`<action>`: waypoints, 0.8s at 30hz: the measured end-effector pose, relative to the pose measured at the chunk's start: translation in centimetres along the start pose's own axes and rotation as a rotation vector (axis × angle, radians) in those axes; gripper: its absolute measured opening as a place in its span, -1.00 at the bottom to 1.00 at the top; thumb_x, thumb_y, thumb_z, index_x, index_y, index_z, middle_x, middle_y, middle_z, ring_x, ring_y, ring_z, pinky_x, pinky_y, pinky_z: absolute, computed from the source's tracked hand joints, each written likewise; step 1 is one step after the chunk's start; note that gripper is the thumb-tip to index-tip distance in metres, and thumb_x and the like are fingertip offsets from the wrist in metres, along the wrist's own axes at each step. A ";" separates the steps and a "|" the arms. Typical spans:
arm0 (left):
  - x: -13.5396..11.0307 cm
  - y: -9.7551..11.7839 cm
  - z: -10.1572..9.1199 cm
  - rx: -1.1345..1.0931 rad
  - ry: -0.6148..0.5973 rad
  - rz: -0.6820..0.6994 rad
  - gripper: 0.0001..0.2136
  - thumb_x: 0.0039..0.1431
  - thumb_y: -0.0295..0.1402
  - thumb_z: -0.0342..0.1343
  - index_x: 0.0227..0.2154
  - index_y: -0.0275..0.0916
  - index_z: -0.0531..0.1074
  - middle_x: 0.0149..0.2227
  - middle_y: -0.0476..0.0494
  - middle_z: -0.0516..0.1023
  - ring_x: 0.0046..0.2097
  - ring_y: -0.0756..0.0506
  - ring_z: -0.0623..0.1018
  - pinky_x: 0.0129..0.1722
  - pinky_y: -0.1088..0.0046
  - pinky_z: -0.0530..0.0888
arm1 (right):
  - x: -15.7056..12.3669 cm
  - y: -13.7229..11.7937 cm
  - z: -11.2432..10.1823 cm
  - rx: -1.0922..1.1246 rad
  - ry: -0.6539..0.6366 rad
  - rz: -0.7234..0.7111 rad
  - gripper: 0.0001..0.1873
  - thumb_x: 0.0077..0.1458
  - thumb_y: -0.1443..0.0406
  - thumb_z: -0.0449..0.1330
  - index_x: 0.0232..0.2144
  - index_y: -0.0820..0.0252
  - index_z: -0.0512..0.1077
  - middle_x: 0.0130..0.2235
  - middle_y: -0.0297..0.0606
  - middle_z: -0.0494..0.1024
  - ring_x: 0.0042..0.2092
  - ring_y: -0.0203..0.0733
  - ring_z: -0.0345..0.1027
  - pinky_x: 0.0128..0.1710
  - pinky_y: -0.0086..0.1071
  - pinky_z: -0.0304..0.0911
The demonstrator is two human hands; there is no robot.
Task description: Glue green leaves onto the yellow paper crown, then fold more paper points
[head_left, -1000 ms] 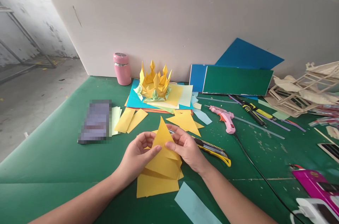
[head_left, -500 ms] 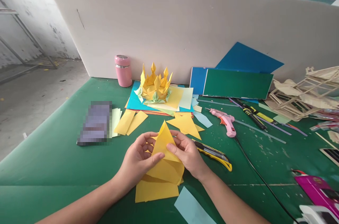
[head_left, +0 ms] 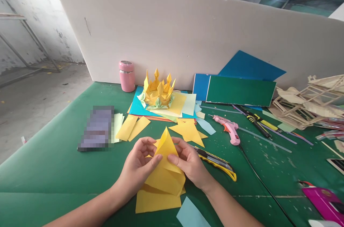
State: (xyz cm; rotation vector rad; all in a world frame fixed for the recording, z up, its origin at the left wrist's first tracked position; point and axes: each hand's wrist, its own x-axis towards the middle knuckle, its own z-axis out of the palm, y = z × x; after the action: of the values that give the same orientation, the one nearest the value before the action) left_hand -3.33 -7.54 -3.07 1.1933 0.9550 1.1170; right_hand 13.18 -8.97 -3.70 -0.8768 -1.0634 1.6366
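Note:
Both hands pinch a folded yellow paper sheet [head_left: 167, 169] held just above the green table [head_left: 53, 169]. My left hand [head_left: 139, 166] grips its left side, thumb on the front. My right hand [head_left: 189, 162] grips the right side. The sheet's tip points up and bows open a little. A flat yellow sheet [head_left: 157, 201] lies beneath it. A yellow utility knife [head_left: 216, 162] lies just right of my right hand.
A yellow paper crown [head_left: 158, 91] sits on coloured sheets beside a pink flask [head_left: 127, 76]. Yellow triangles [head_left: 188, 131], yellow strips [head_left: 131, 127], a pink glue gun [head_left: 229, 129] with a black cord, blue and green boards [head_left: 239, 89], wooden frames [head_left: 306, 101] and a pale blue strip [head_left: 190, 216] lie around.
The yellow sheet's upper flap has bowed open from a flat triangle into a curved shape between my fingers. The view has tilted upward slightly. Hands stay in the same place.

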 end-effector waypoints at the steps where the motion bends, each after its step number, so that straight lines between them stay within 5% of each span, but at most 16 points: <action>1: 0.0 0.0 0.0 -0.002 -0.005 0.004 -0.66 -0.11 -0.22 0.30 -0.31 -0.18 0.31 -0.44 0.03 0.37 -0.37 0.00 0.42 -0.41 0.51 0.45 | 0.1 0.0 0.0 0.014 -0.013 -0.008 -0.59 -0.03 0.14 0.32 -0.13 0.06 0.34 -0.23 -0.31 0.56 -0.22 -0.19 0.45 -0.20 -0.34 0.31; 15: -0.3 -0.1 -0.2 0.033 -0.071 0.011 -0.71 -0.10 -0.26 0.30 -0.40 -0.20 0.30 -0.49 0.05 0.36 -0.45 0.02 0.41 -0.47 0.54 0.41 | 0.2 0.6 -0.6 -0.012 0.065 0.067 -0.70 -0.11 0.08 0.35 -0.49 0.17 0.43 -0.42 -0.35 0.53 -0.37 -0.23 0.37 -0.31 -0.37 0.29; 24: -0.6 0.1 -0.2 0.096 -0.065 0.011 -0.73 -0.13 -0.31 0.31 -0.41 -0.20 0.33 -0.49 0.02 0.39 -0.45 0.01 0.44 -0.48 0.54 0.45 | -0.1 0.3 -0.3 -0.022 0.064 0.086 -0.67 -0.13 0.03 0.34 -0.50 0.13 0.40 -0.43 -0.36 0.49 -0.38 -0.20 0.36 -0.30 -0.31 0.30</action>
State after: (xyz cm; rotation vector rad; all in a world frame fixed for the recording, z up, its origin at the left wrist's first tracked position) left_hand -3.63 -8.10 -2.96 1.3069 0.9619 1.0446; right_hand 13.38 -9.02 -4.05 -0.9953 -1.0138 1.6589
